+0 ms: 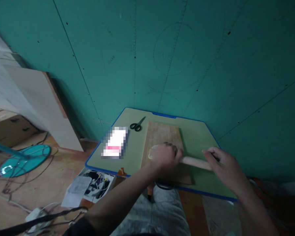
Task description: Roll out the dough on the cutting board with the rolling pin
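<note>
A pale wooden rod [196, 162] runs slantwise across the right side of a wooden board [163, 129]. My left hand [167, 155] is closed round its left part, above the board. Just left of those fingers shows a pale rounded piece [152, 151]; whether it is the rod's end or a separate thing I cannot tell. My right hand [220, 160] grips the rod's right end, past the board's edge. A small dark spot shows among the right fingers, too unclear to name. Black-handled scissors [137, 126] lie beyond the board, to its left.
The board rests on a small blue-edged table [199, 131] against a green wall [113, 65]. A blurred-out phone-like object [114, 142] lies at the left. Below are an open box of wires [99, 183], cables, and a turquoise round base [27, 160]. A panel [39, 98] leans at left.
</note>
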The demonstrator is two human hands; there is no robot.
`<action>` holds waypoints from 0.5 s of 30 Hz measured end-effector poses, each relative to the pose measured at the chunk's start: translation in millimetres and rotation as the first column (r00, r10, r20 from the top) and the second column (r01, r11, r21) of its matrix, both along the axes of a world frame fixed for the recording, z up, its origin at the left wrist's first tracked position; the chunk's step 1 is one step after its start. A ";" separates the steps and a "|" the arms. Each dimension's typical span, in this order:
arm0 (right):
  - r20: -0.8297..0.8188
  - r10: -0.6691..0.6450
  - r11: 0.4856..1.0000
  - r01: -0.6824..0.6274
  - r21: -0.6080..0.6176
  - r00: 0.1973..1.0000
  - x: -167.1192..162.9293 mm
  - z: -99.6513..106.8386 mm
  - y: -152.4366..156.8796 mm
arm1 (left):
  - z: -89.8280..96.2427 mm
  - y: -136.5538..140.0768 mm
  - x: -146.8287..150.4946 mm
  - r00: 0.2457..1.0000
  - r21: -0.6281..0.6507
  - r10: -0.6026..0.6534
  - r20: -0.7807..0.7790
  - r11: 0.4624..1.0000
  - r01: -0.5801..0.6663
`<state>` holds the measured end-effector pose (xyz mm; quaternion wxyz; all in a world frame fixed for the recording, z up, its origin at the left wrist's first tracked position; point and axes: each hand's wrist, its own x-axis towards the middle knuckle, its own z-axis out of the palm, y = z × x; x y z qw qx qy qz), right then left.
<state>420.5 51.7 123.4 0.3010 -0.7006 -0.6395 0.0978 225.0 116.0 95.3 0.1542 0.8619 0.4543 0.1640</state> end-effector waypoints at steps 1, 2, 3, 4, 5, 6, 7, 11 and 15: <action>0.005 0.010 1.000 -0.010 0.017 1.000 -2.6 6.6 2.1 | 0.1 0.8 -0.9 0.999 -0.020 0.019 0.039 1.000 -0.018; 0.007 0.015 0.999 -0.015 0.043 1.000 -5.8 13.7 4.8 | 0.4 1.6 -1.8 0.996 -0.047 0.041 0.081 0.998 -0.037; 0.003 0.017 0.997 -0.018 0.079 1.000 -9.9 21.5 8.1 | 0.9 2.6 -2.8 0.990 -0.086 0.070 0.120 0.995 -0.060; -0.009 0.020 0.992 -0.019 0.124 1.000 -15.3 29.8 12.1 | 1.4 4.0 -4.1 0.982 -0.132 0.110 0.155 0.987 -0.090; -0.033 0.024 0.982 -0.017 0.186 0.999 -22.3 38.7 16.8 | 1.9 5.9 -5.7 0.970 -0.179 0.155 0.185 0.976 -0.122; -0.069 0.044 0.967 -0.025 0.254 0.997 -31.3 47.9 22.2 | 2.1 8.4 -8.0 0.956 -0.220 0.200 0.216 0.964 -0.152; -0.125 0.091 0.943 -0.045 0.330 0.988 -42.2 57.1 28.3 | 2.0 11.7 -11.0 0.938 -0.256 0.238 0.252 0.951 -0.172; -0.422 0.476 0.815 -0.207 0.541 0.772 -101.7 87.6 59.8 | -2.8 29.2 -30.8 0.824 -0.358 0.331 0.460 0.918 -0.169; -0.556 0.647 0.762 -0.416 0.496 0.522 -160.6 96.6 94.9 | -12.7 42.2 -49.8 0.651 -0.370 0.282 0.705 0.929 -0.003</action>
